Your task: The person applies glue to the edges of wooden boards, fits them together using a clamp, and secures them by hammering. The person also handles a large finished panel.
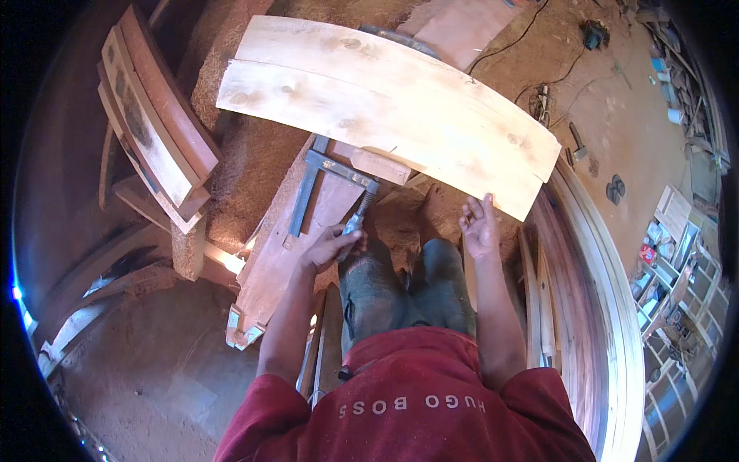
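My left hand point(332, 246) is wrapped round the handle of a metal F-clamp point(339, 169). The clamp lies over a reddish wooden beam point(265, 262), beside a small wood block point(381, 164). Two long pale planks point(385, 104), edge to edge, stretch across in front of me above the clamp and block. My right hand point(481, 229) has its fingers apart at the near edge of the planks, toward their right end. Whether its fingertips touch the wood I cannot tell. The clamp's far end is partly hidden under the planks.
Several boards point(146, 115) are stacked on a support at the left. More long planks point(608, 308) stand at my right. A hammer point(577, 142) and a dark power tool with a cord point(594, 35) lie on the dusty floor. Shelves with clutter point(670, 254) line the far right.
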`<state>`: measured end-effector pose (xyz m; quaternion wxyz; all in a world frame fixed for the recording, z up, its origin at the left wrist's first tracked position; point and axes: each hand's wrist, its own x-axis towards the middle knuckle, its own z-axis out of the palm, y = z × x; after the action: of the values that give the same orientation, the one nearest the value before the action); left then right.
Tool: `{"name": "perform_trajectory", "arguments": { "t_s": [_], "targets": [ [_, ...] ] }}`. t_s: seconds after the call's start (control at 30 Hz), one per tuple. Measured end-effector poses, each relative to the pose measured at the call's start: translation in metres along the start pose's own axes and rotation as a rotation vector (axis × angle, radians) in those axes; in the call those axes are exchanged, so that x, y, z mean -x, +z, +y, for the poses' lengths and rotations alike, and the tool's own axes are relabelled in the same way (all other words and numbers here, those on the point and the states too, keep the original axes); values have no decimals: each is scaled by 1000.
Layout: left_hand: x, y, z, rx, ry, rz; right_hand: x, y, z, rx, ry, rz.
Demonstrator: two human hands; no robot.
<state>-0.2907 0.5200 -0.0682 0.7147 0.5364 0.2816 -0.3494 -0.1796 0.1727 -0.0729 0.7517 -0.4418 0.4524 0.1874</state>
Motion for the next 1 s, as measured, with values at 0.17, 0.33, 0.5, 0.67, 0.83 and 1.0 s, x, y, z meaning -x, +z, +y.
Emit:
{"name": "perform_trajectory", "arguments": {
  "t_s": [0.17,0.33,0.5,0.67,0.83,1.0],
  "targets": [
    [-12,-25,-24,762,-262,-533,10,6,-2,8,-16,-27],
    [-6,-1,-19,-23,-9,-23,4,1,0,-2,-10,-9],
    [1,41,-6,-712,251,649,3,6,2,-39,6,21],
    [4,4,-2,185,-54,-43,6,6,1,-26,-9,1],
    [-7,-8,5,415,-305,-279,6,2,-4,5,2,-28],
    [2,10,13,-133,-123,37,3,-1,-4,8,8,-27]
  ]
}}
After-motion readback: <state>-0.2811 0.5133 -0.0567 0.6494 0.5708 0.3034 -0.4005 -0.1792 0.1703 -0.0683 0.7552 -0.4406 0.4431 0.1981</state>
